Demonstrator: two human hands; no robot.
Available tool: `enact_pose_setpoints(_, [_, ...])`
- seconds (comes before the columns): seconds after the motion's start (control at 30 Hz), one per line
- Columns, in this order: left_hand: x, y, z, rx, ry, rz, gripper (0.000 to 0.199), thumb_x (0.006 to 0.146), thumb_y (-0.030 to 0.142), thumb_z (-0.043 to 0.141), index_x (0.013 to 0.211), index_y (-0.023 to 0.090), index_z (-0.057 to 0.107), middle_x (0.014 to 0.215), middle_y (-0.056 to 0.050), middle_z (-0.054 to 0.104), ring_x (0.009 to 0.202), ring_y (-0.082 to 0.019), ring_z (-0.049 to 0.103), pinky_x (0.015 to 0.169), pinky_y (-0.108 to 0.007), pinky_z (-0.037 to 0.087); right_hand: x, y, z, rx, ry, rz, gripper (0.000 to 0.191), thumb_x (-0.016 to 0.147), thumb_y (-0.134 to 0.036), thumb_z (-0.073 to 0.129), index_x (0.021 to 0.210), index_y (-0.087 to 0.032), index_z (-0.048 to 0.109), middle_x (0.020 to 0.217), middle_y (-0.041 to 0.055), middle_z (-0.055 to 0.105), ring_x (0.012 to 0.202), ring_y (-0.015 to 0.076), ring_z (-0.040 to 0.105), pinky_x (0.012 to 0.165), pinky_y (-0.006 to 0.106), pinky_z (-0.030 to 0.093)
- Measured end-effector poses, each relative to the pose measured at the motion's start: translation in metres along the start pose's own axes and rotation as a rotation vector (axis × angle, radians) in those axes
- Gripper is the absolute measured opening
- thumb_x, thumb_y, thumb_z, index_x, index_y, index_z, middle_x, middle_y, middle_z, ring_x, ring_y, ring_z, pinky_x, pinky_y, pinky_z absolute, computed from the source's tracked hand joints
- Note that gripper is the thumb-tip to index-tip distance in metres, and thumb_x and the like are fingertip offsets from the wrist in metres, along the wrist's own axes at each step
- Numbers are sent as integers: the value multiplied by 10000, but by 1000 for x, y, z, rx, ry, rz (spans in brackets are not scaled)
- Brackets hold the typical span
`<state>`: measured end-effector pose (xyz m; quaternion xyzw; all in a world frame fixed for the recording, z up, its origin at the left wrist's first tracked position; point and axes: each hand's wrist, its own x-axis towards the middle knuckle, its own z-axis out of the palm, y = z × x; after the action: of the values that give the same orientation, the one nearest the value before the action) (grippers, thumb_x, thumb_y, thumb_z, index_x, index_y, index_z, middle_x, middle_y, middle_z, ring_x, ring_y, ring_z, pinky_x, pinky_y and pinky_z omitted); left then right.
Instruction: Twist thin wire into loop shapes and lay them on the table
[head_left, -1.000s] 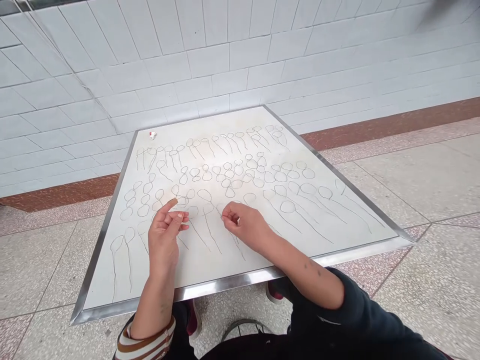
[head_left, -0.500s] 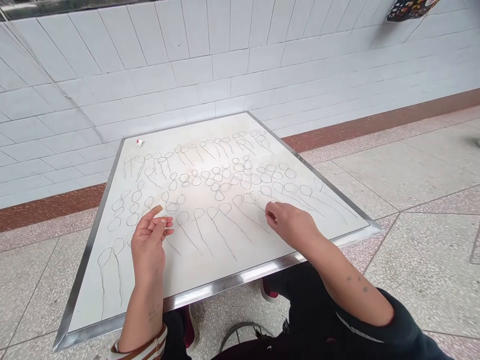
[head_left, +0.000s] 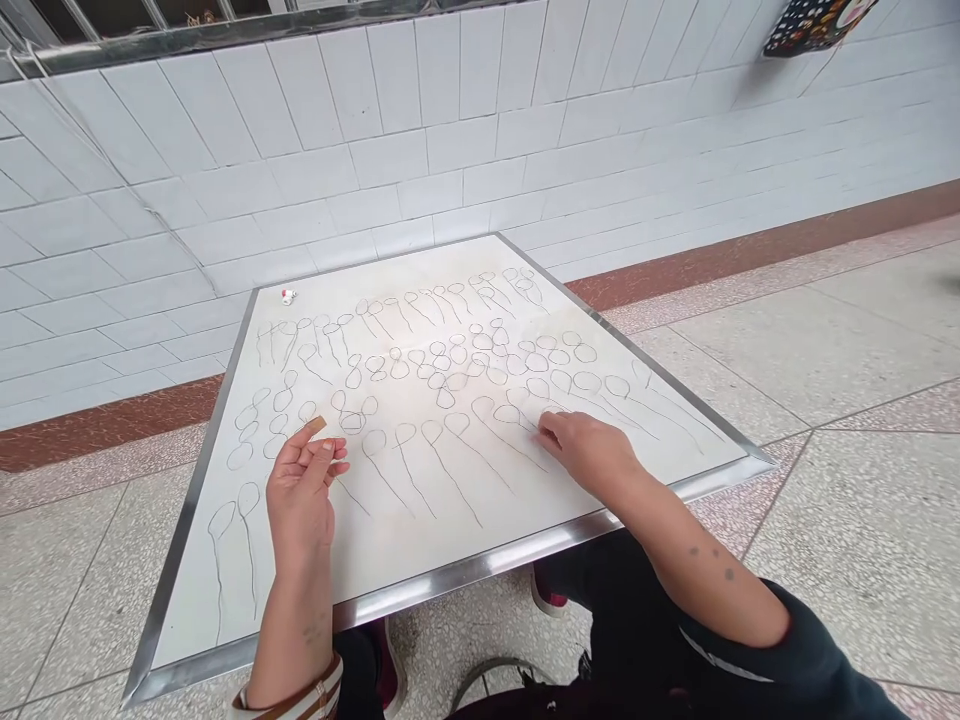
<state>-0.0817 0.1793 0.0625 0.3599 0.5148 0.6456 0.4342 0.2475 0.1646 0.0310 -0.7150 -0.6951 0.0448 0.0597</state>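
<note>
Currently, the left hand [head_left: 304, 490] hovers half-curled at left (tan wrap [head_left: 317, 425] on one finger); the right hand [head_left: 589, 450] bends over looped wires [head_left: 457, 485]; whether either grips anything, I can't tell.

We see a white-tiled wall [head_left: 405, 165] above reddish-brown skirting [head_left: 750, 252], a speckled floor [head_left: 862, 540], a metal-edged table [head_left: 435, 265] and, upper left, apparently a barred window [head_left: 176, 12]

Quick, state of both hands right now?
Left hand: half curled in the air; can't tell if it holds anything.
Right hand: curled down beside the wire loops; grip hidden, can't tell.
</note>
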Motion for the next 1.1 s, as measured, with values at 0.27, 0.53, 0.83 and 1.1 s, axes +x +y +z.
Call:
enact_pose_setpoints(0.27, [9,10,-23,-97,264,223,385,716,205,738,1092,253,665,967,-13,658,782,-101,614,694,-242,493,46,-59,-7,230,119,-170,186,953,-250,451,865,-226,614,852,33,646,737,166,547,502,248,297])
enact_pose_setpoints(0.53, [12,4,-33,-76,337,179,401,718,202,734,1109,253,667,1053,-31,636,807,-112,613,693,-249,494,92,-89,29,313,29,-174,135,924,-248,518,854,-225,631,931,22,650,862,166,578,511,231,360])
enact_pose_setpoints(0.83, [12,1,-21,-91,292,107,355,747,236,717,1098,219,669,1009,-43,645,769,-107,592,666,-242,482,94,-93,36,257,12,-196,168,877,-148,488,751,-204,585,810,25,610,726,153,539,466,233,292])
enact_pose_setpoints(1.1, [7,-5,-5,-66,153,40,334,772,262,702,1100,218,654,951,-31,648,764,-115,593,653,-248,475,93,-93,40,225,76,-260,172,861,-132,486,718,-195,559,764,20,578,659,139,522,443,236,273])
